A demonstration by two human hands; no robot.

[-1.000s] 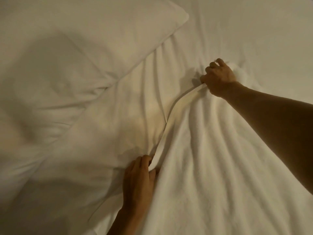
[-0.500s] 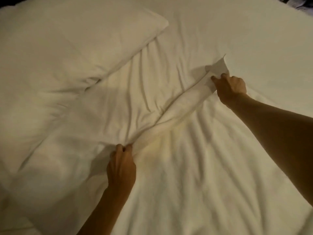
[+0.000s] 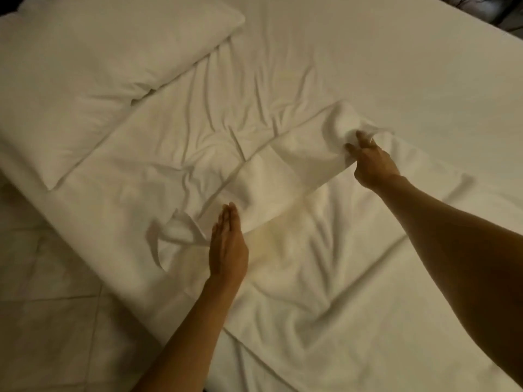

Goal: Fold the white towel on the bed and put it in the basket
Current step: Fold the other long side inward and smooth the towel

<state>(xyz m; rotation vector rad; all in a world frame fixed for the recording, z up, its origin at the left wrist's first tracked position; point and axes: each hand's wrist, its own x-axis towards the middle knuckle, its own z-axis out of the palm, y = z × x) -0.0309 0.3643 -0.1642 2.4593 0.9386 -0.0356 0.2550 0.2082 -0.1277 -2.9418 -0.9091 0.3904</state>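
Observation:
The white towel (image 3: 297,264) lies spread and wrinkled on the bed (image 3: 368,66), its far edge folded over toward me in a thick band. My right hand (image 3: 370,162) pinches the folded edge at its right end. My left hand (image 3: 226,244) is flat with straight fingers, held edge-on beside the left end of the fold, where a loose towel corner (image 3: 178,230) sticks up. No basket is in view.
A white pillow (image 3: 99,66) lies at the far left of the bed. The bed's edge runs diagonally at the left, with pale tiled floor (image 3: 42,292) beyond it. Dark objects (image 3: 495,7) sit past the bed's far right corner.
Both hands have drawn the towel's far edge toward me, making a fold. My left hand has let go of the edge and now lies flat. The view has pulled back.

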